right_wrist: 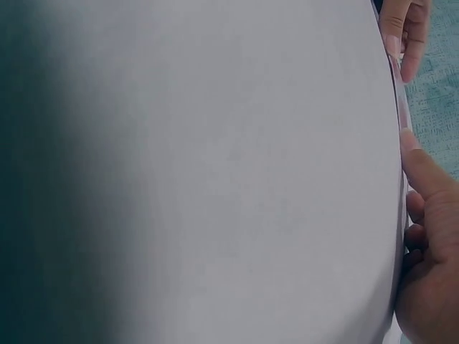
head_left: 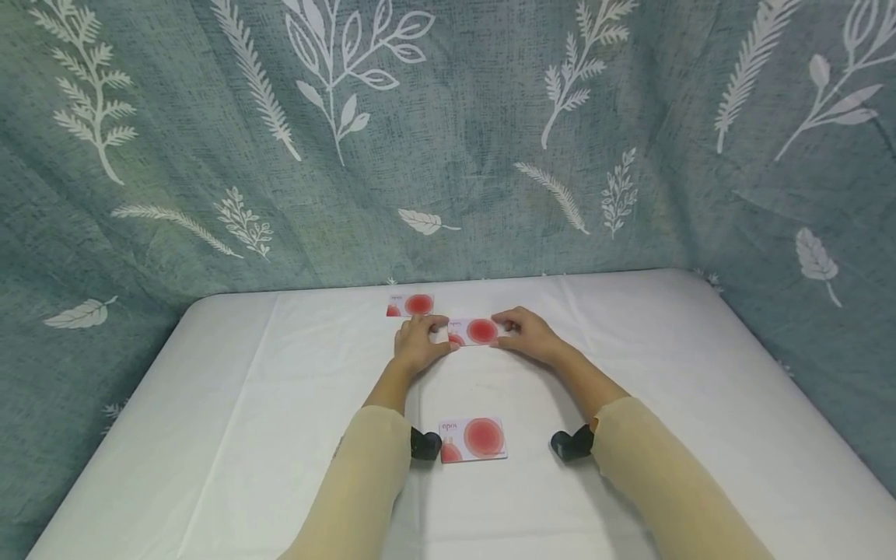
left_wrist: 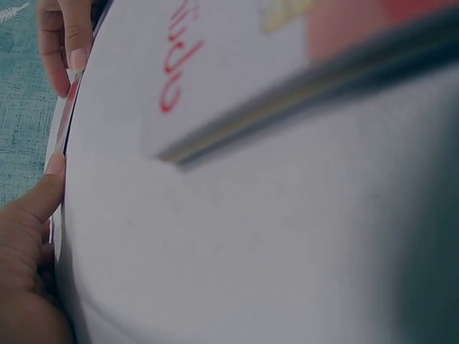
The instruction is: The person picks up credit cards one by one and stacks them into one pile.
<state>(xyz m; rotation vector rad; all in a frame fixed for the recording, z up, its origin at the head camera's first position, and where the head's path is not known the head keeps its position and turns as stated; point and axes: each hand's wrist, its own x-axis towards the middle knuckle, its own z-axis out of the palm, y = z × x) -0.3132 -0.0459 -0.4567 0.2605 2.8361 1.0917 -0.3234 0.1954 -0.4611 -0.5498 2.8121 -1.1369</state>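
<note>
A white printed card (head_left: pixel 481 331) with a red circle lies flat near the back of the table, between both hands. My left hand (head_left: pixel 418 344) pinches its left end, forefinger at the far corner and thumb at the near one. At the right end, my right hand (head_left: pixel 528 334) grips the card the same way. Just beyond the left hand lies a second matching card (head_left: pixel 418 304). Nearer me, between the forearms, sits another card piece (head_left: pixel 483 438); its thick, layered edge (left_wrist: pixel 244 125) shows in the left wrist view. The wrist views show the held card only as a thin sliver.
A white cloth (head_left: pixel 280 467) covers the table. Behind it hangs a green curtain (head_left: pixel 462 140) with white leaf prints, close to the table's back edge. Black wrist mounts (head_left: pixel 572 443) stick out inward from the sleeves, the left one right beside the nearer card piece.
</note>
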